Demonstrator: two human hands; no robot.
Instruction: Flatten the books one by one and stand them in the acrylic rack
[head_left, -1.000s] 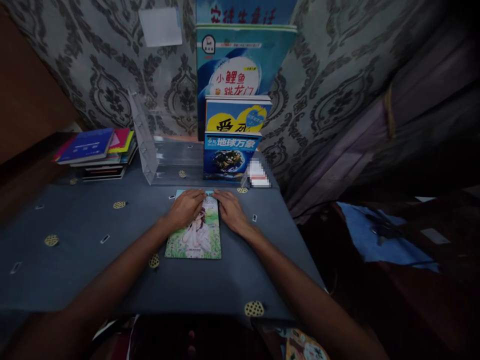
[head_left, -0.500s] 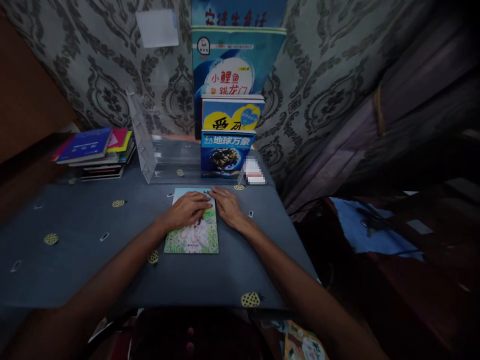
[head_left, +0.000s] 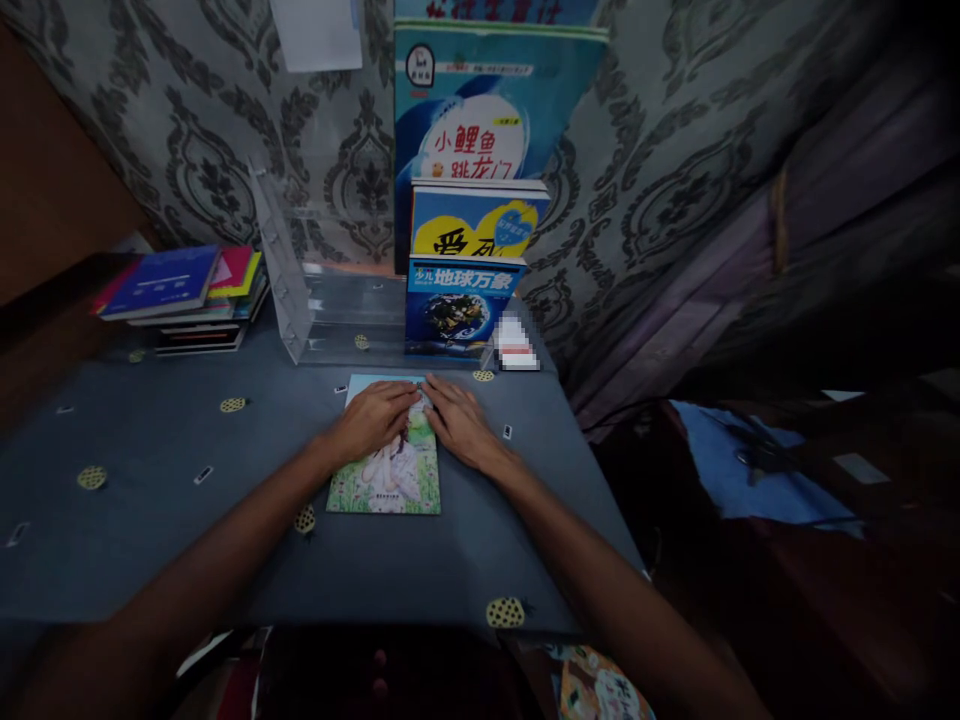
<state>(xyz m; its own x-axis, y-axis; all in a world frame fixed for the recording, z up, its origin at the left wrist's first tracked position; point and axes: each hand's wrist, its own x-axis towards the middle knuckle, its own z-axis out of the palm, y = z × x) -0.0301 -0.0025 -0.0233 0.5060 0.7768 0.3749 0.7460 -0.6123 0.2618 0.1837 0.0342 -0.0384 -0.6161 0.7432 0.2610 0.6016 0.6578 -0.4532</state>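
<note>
A thin book (head_left: 390, 475) with a green, flowery cover lies flat on the blue-grey tablecloth in front of me. My left hand (head_left: 375, 418) rests across the upper part of its cover, fingers stretched out to the right. Along the book's upper right edge lies my right hand (head_left: 461, 425), its fingers extended and touching the cover near the corner. The two hands' fingertips almost meet. Both hands lie flat, and part of the cover is hidden under them.
Behind the book stands a clear acrylic rack (head_left: 289, 290), with several upright books (head_left: 459, 310) in tiers at its right. A pile of books (head_left: 176, 285) lies to the left. A patterned wall covering (head_left: 652, 150) rises behind. The table's right edge slopes past my right forearm.
The view has shifted slightly. My right hand's fingers have slid a little further over the book's upper right part; the book stays in place.
</note>
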